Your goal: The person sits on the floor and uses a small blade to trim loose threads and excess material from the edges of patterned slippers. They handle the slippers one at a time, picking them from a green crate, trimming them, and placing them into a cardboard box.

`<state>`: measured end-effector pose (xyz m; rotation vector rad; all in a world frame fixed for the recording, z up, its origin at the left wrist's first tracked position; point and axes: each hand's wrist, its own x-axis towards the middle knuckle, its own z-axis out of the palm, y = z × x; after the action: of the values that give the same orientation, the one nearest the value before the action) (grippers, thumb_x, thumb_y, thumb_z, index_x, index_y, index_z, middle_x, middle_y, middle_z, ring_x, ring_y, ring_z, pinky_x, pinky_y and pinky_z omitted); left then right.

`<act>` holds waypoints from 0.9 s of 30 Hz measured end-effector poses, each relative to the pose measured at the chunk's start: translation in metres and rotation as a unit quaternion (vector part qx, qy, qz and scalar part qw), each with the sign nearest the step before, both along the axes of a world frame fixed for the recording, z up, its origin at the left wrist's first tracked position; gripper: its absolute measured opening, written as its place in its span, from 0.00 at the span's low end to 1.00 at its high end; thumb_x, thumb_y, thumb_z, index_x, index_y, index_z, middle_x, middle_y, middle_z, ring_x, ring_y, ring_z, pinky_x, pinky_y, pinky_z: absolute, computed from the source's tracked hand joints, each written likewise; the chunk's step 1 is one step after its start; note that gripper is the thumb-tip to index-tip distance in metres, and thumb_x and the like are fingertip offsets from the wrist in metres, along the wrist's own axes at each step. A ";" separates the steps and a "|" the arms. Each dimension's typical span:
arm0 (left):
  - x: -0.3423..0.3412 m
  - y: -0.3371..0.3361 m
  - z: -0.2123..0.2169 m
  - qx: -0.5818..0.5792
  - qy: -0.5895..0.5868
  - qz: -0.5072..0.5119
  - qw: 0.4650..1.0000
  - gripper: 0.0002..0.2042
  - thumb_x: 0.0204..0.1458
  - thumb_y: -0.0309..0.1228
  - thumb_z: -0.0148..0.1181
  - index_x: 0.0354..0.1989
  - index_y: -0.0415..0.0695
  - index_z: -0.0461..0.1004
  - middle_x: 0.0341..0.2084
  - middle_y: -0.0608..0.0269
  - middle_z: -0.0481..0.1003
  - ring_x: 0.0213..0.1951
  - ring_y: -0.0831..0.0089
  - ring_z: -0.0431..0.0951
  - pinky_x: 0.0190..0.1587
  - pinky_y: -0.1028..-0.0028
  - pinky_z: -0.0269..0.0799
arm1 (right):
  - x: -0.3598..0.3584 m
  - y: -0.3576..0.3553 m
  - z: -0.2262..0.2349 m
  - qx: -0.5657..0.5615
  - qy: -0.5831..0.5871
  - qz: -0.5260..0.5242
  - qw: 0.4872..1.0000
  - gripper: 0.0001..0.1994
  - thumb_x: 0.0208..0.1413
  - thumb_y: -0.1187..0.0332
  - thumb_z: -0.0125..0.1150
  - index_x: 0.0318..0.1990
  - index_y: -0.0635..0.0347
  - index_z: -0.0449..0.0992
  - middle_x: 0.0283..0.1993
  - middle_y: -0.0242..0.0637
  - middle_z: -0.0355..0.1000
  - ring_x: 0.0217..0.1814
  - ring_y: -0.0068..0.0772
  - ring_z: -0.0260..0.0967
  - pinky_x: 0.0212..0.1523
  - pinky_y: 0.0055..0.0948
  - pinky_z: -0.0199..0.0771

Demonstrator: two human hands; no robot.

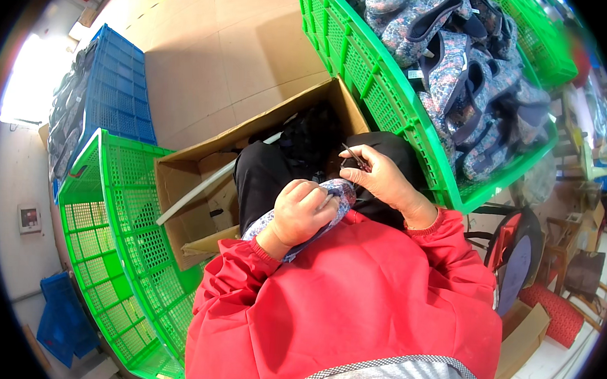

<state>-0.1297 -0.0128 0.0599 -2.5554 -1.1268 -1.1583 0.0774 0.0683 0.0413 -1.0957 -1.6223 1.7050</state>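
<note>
My left hand (298,214) is closed around a blue floral fabric shoe (341,190) above my lap, its fingers curled over the middle of it. Much of the shoe is hidden by that hand and wrist. Beside the shoe's far end, my right hand (384,178) grips a small pair of dark scissors (356,158) between thumb and fingers. The scissors' blades are too small to make out clearly. Both hands are close together over my dark trousers.
A green crate (379,81) heaped with floral shoes (451,67) stands at the right. An open cardboard box (182,177) with a pale rod (216,180) across it lies ahead. On the left are a green crate (129,222) and a blue crate (118,86) of dark shoes.
</note>
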 end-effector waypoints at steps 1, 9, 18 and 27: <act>0.001 0.000 0.000 -0.007 -0.023 0.007 1.000 0.10 0.36 0.25 0.65 0.30 0.48 0.77 0.26 0.66 0.70 0.31 0.68 0.75 0.34 0.70 0.73 | -0.005 -0.003 0.002 -0.008 0.034 -0.001 0.999 0.19 0.56 0.65 0.71 0.52 0.63 0.74 0.41 0.28 0.73 0.41 0.16 0.68 0.44 0.21 0.72; 0.007 -0.010 -0.008 -0.086 -0.209 0.096 0.969 0.13 0.37 0.14 0.66 0.33 0.41 0.76 0.22 0.60 0.72 0.24 0.63 0.75 0.28 0.69 0.72 | -0.031 -0.011 0.003 -0.050 0.100 -0.069 0.991 0.12 0.56 0.78 0.67 0.47 0.62 0.73 0.35 0.27 0.72 0.36 0.16 0.70 0.40 0.19 0.72; 0.000 -0.002 -0.005 -0.069 -0.258 0.190 0.945 0.13 0.39 0.11 0.62 0.33 0.40 0.78 0.21 0.59 0.72 0.23 0.63 0.73 0.26 0.69 0.69 | -0.020 -0.015 -0.008 0.039 0.079 -0.155 0.984 0.18 0.60 0.75 0.64 0.56 0.61 0.68 0.43 0.29 0.71 0.41 0.15 0.69 0.42 0.19 0.71; -0.012 0.024 0.018 -0.074 -0.217 0.302 0.925 0.08 0.39 0.16 0.61 0.27 0.43 0.73 0.20 0.60 0.70 0.22 0.62 0.72 0.26 0.67 0.69 | -0.043 -0.028 0.012 0.109 0.109 0.024 0.988 0.42 0.48 0.76 0.74 0.69 0.62 0.55 0.71 0.40 0.54 0.63 0.32 0.64 0.62 0.32 0.68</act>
<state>-0.1416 0.0109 0.0780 -1.8217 -1.9767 -1.5179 0.0345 0.0400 0.0533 -0.7433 -1.6592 1.5722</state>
